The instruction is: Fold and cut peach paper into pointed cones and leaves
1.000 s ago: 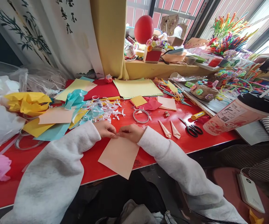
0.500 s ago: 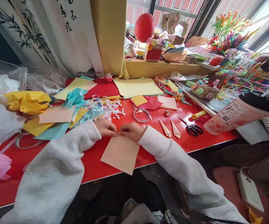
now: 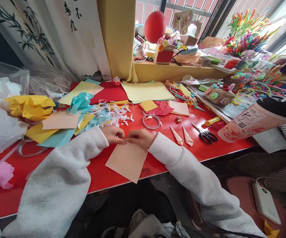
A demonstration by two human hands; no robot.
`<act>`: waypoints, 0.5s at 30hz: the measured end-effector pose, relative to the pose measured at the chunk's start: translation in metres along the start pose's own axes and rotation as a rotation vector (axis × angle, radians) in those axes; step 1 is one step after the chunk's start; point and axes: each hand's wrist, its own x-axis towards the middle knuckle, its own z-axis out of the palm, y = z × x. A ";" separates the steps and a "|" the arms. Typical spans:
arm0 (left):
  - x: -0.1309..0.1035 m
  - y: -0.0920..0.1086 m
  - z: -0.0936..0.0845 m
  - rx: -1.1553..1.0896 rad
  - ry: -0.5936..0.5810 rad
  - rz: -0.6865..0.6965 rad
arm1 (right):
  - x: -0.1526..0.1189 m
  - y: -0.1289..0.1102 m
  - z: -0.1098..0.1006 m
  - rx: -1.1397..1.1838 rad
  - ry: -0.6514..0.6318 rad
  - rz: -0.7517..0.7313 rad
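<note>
A square of peach paper (image 3: 128, 162) lies near the front edge of the red table, one corner pointing towards me. My left hand (image 3: 114, 135) and my right hand (image 3: 140, 137) meet at its far corner, both with fingertips pinched on the paper. Beyond them sits a ring of silver wire (image 3: 151, 122). To the right are two folded peach paper cones (image 3: 176, 135) and black-handled scissors (image 3: 204, 134). White and teal paper shreds (image 3: 115, 114) are heaped behind my left hand.
A pink cup with a black lid (image 3: 252, 122) leans at the right. Coloured sheets (image 3: 56, 137) and a white plastic bag (image 3: 1, 132) are at the left. A power bank (image 3: 266, 202) rests on the stool, lower right.
The peach square has turned slightly, its near corner shifting left and up. Both hands stay pinched at its far corner. The whole view has shifted a little.
</note>
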 end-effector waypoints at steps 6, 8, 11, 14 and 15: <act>-0.001 0.002 -0.001 0.030 0.009 -0.018 | 0.001 0.004 0.001 0.034 0.017 0.006; -0.001 0.003 0.000 0.049 0.021 -0.027 | 0.001 0.005 0.002 0.041 0.017 0.001; -0.002 0.005 0.001 0.075 0.062 -0.049 | 0.001 0.006 0.002 0.035 0.029 0.011; -0.001 0.005 0.001 0.087 0.080 -0.067 | 0.002 0.006 0.001 0.041 0.046 0.025; -0.001 0.004 0.000 0.085 0.075 -0.063 | 0.002 0.006 0.001 0.048 0.052 0.027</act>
